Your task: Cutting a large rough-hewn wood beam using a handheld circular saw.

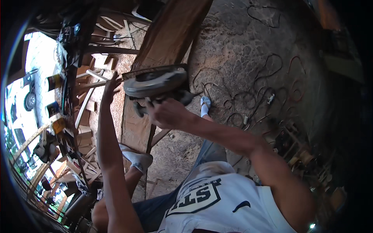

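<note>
Right hand (168,113) has a closed grip on the circular saw (157,83) handle, saw sitting on the long plank (171,35). Left hand (111,86) rests just beside it, fingers spread on the plank's edge.

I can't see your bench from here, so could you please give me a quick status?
Right hand gripping circular saw on long wooden plank. Left hand steadying the saw's base edge. Cables loose on floor right of plank.
</note>
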`<state>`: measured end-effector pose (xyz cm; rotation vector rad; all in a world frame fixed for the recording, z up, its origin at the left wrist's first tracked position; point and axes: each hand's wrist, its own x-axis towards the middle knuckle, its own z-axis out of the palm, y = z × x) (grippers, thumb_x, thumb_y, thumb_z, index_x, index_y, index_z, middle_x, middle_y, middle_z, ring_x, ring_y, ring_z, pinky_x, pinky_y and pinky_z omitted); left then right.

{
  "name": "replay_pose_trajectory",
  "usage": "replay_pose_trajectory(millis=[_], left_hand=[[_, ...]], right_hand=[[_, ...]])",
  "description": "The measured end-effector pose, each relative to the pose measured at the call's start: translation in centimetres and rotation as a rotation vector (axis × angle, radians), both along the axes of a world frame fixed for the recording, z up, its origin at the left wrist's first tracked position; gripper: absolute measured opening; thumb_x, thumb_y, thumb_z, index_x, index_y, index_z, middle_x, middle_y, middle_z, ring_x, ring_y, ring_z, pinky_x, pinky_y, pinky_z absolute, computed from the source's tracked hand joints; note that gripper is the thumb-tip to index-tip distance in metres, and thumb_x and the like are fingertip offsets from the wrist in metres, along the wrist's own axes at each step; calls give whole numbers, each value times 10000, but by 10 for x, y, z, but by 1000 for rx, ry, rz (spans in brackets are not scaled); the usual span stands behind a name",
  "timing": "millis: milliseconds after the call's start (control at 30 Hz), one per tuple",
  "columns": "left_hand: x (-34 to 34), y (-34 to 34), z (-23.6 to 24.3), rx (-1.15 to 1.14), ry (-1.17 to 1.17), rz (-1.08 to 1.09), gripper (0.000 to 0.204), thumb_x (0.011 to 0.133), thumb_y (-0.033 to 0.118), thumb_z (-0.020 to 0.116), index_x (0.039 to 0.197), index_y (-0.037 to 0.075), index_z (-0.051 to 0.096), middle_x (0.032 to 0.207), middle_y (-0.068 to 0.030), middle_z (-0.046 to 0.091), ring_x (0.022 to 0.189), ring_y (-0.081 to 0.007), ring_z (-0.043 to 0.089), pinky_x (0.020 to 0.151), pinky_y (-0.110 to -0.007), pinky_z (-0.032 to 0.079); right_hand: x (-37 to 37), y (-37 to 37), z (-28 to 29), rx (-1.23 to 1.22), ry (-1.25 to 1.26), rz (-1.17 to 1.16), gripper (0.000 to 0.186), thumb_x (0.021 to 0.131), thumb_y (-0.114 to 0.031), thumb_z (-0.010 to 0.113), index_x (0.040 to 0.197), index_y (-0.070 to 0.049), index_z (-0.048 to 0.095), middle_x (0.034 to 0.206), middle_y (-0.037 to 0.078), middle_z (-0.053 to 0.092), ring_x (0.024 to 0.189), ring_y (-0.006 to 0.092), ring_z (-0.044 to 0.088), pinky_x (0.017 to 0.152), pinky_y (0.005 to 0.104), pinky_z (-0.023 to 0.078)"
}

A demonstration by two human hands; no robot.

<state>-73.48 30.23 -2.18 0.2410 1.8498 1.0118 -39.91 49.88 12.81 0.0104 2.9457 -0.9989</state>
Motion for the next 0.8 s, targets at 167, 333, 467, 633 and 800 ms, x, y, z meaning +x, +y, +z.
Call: replay_pose_trajectory(millis=[167, 333, 467, 633, 800], left_hand=[[-34, 135, -2, -115, -570, -97, 1097, 866, 912, 462, 1363, -52, 627, 1130, -107, 745, 947, -238, 680, 916, -388, 520], [8, 167, -37, -10, 19, -121, 1118, 847, 896, 534, 1544, 22, 495, 1395, -148, 652, 1128, -256, 676, 1007, -420, 517], [16, 169, -35, -62, -356, -102, 967, 975, 780, 462, 1611, 57, 383, 1574, -132, 495, 1406, -261, 505, 1222, -452, 350], [-6, 182, 5, -181, -862, -410, 1095, 864, 904, 487, 1478, 0, 563, 1228, -107, 708, 1138, -238, 661, 994, -366, 507], [31, 146, 6, 98, -117, -714, 523, 1041, 382, 599, 1388, -7, 633, 1228, -75, 732, 1106, -165, 680, 976, -336, 545]], right_hand=[[136, 30, 76, -380, -144, -385, 560, 885, -274, 804, 1318, 45, 648, 977, 215, 761, 786, 316, 776, 719, 429, 633], [236, 41, 51, -556, -352, -902, 494, 883, -180, 769, 1291, 75, 656, 1001, 234, 759, 804, 269, 764, 719, 369, 600], [281, 21, 7, -391, -486, -1101, 485, 904, -170, 733, 1313, 73, 641, 957, 201, 756, 817, 218, 734, 752, 377, 575], [284, 28, 10, -527, -583, -1216, 474, 918, -163, 716, 1325, 69, 643, 966, 170, 761, 837, 166, 708, 763, 353, 564], [260, 22, 25, -545, -404, -1174, 473, 926, -174, 723, 1328, 64, 648, 1040, 168, 769, 893, 166, 712, 804, 341, 569]])
